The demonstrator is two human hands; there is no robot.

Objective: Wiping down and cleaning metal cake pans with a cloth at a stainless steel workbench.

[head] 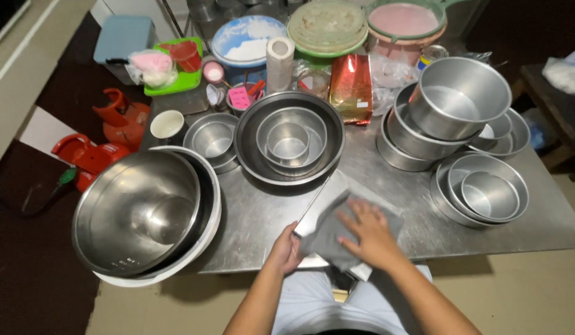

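A flat rectangular metal tray (327, 189) lies at the front edge of the steel table (424, 229). My left hand (286, 250) grips the tray's near left edge. My right hand (368, 232) presses a grey cloth (327, 239) flat onto the tray's surface, fingers spread.
A large steel bowl (141, 211) sits in a white basin at the front left. Nested round pans (289, 141) stand in the middle, with more stacks of round pans (486, 186) at the right and back right (455, 99). Cups, a paper roll (279, 62), plates and a red foil bag (350, 87) crowd the back.
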